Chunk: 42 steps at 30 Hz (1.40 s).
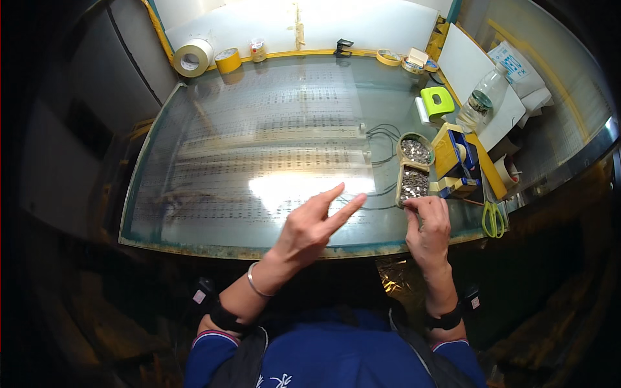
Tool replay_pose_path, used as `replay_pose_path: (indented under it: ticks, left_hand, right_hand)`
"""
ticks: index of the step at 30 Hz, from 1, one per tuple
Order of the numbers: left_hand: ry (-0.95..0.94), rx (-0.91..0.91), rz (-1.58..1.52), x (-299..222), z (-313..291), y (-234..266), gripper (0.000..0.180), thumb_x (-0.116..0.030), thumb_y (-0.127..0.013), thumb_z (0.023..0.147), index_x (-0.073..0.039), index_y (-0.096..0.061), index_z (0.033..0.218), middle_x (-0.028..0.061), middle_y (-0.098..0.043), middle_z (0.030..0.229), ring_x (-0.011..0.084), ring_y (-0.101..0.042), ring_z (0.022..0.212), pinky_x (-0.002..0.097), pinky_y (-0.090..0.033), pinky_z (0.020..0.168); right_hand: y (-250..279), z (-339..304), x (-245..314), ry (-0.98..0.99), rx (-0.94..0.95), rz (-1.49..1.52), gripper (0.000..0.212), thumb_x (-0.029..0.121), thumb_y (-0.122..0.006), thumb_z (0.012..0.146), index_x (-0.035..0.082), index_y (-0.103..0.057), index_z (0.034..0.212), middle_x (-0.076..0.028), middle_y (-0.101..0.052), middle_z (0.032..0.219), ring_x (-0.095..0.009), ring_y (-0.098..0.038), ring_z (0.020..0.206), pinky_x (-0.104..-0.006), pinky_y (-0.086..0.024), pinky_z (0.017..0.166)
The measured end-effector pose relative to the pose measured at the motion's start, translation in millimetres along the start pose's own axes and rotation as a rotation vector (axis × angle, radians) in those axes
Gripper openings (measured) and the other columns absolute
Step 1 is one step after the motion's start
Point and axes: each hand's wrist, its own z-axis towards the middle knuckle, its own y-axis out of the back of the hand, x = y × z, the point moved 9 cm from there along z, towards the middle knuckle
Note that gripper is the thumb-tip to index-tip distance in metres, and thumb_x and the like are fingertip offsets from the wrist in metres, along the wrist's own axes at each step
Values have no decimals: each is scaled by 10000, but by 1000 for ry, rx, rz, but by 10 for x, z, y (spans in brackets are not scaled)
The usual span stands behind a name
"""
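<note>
My left hand [309,226] hovers over the front middle of the glossy worktop [213,229]. Its thumb and forefinger are stretched out and apart, with nothing visible between them. My right hand [428,227] is at the near edge of a beige two-part container [399,184], thumb and fingertips pinched together. Whatever they may hold is too small to make out. Small dark and silvery pieces [415,150] fill both compartments. Left of the container, thin dark cords [386,157] loop across the surface beside long strips with rows of dark marks [272,155].
A blue and yellow tape dispenser [460,158], green-handled scissors [493,220], a lime-green hole punch [437,101] and a clear bottle [482,100] crowd the right side. Tape rolls [228,61] and a black clip-like object [343,47] line the back edge, below a white panel.
</note>
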Motion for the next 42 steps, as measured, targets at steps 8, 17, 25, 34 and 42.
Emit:
replay_pose_path:
  ticks: [8, 17, 25, 34, 42]
  left_hand:
    - [127, 330, -122, -370, -109, -399, 561, -223, -628, 775, -17, -437, 1260, 202, -394, 1331, 327, -347, 1270, 494, -262, 1042]
    - [77, 278, -22, -398, -268, -492, 551, -281, -682, 730, -10, -509, 1177, 178, -453, 1290, 303, -410, 1230, 450, -311, 1024]
    - [88, 166, -57, -434, -302, -411, 443, -208, -690, 711, -11, -565, 1087, 156, -513, 1228, 276, -474, 1171, 419, -368, 987]
    - [12, 3, -111, -505, -341, -253, 213, -87, -642, 726, -7, -634, 923, 120, -633, 1021, 238, -599, 995, 367, -469, 877]
    - [51, -270, -384, -424, -269, 217, 191, -48, -624, 691, 22, -584, 864, 132, -636, 880, 259, -637, 857, 337, -534, 730]
  right_hand:
    - [27, -207, -105, -59, -245, 142, 199, -112, -584, 698, 38, -604, 827, -95, -560, 866, -164, -544, 662, -239, -441, 521]
    - [-24, -193, -72, -60, -218, 158, 164, -105, -582, 707, 27, -596, 804, -90, -565, 855, -138, -533, 648, -222, -442, 528]
    - [-9, -185, -105, -106, -188, 237, 130, -98, -570, 724, 8, -588, 796, -70, -560, 847, -100, -509, 632, -204, -421, 545]
    - [-82, -263, -162, -193, -115, 385, 91, -53, -572, 809, 1, -574, 883, -48, -563, 846, -93, -543, 702, -193, -441, 603]
    - [-627, -579, 238, -986, 556, 1332, 593, 463, -363, 938, -37, -347, 1258, -173, -608, 966, -225, -638, 811, -296, -528, 673]
